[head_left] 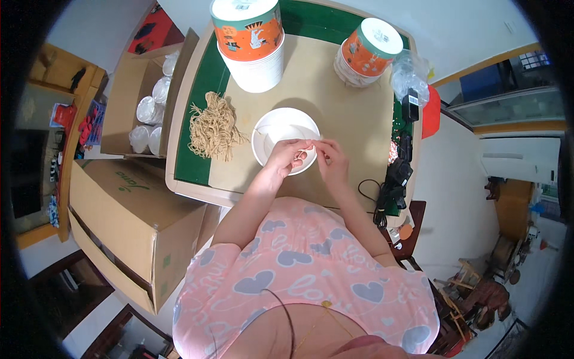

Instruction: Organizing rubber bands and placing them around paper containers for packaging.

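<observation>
A white paper bucket (261, 154) sits at the middle of the table, its open mouth up. Over its right-hand rim my left hand (287, 158) and my right hand (332, 163) meet, fingertips pinched together on a thin pale cord; most of the cord is hidden by the fingers. A fine strand also shows at the bucket's left rim. To the left lies a loose heap of beige cords (214, 127). Beyond, a tall stack of paper buckets (254, 66) has an orange and green printed one upside down on top.
A shorter bucket stack (366, 55) stands far right, near a clear plastic bag (410, 76). Black adapters and cables (396, 179) line the right edge. Left of the table are an open carton (122, 102) of wrapped white items and a large cardboard box (128, 206).
</observation>
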Motion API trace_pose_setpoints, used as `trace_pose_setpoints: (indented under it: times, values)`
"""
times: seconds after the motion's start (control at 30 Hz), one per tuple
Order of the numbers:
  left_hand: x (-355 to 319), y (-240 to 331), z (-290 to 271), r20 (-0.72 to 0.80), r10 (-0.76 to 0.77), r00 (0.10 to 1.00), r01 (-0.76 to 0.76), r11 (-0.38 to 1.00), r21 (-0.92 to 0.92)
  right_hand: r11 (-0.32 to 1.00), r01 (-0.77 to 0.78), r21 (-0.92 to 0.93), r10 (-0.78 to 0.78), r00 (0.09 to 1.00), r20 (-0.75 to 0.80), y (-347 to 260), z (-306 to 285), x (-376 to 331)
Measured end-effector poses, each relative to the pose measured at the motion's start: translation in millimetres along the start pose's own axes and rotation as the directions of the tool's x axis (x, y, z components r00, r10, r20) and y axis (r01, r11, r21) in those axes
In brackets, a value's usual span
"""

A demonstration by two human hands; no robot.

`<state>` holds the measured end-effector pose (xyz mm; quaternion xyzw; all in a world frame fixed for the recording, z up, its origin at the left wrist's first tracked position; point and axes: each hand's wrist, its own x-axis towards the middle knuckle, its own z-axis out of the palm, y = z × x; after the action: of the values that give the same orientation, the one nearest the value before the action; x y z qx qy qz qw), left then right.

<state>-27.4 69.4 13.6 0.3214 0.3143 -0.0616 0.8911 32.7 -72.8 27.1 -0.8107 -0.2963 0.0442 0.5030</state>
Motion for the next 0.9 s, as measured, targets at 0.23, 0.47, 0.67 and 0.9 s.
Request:
trace_pose_setpoints:
  times: [0.23,0.47,0.67,0.9]
  values:
    - [-2.3,2.3,0.6,-0.016,0.070,0.997,-0.065,0.976,0.210,0.981,-0.111,0.156,0.103,0.993,0.056,7.0,-4.3,2.4]
    - [-11.2,2.7,11.8,-0.085,0.179,0.980,-0.125,0.893,0.432,0.939,-0.291,0.185,0.253,0.945,0.205,18.7,-6.9,15.8]
    - [1.1,-13.6,0.2,-0.026,0.421,0.906,-0.305,0.696,0.649,0.993,-0.095,0.065,0.083,0.983,0.163,11.4,-5.1,17.0]
    - [-14.0,1.3,15.8,-0.067,0.358,0.931,-0.278,0.817,0.505,0.978,-0.128,0.167,0.116,0.990,0.081,9.2,2.8,12.8]
